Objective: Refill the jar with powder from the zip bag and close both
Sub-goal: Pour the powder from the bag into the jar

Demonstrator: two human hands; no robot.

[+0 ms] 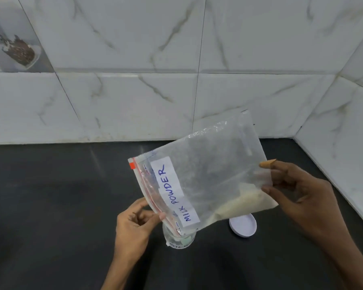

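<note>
Your left hand (134, 225) pinches the zip edge of the clear zip bag (199, 181) at lower centre of the frame, grip clamped on it just above the jar (179, 237). Your right hand (300, 197) holds the bag's raised far end at centre right, thumb and fingers closed on the plastic. The bag tilts down to the left, its corner at the jar's mouth; pale powder (239, 204) sits low along its underside. A white lid (242, 226) lies on the dark table (50, 206), just right of the jar.

Soft even light, wide-angle bending at edges, slight blur.
</note>
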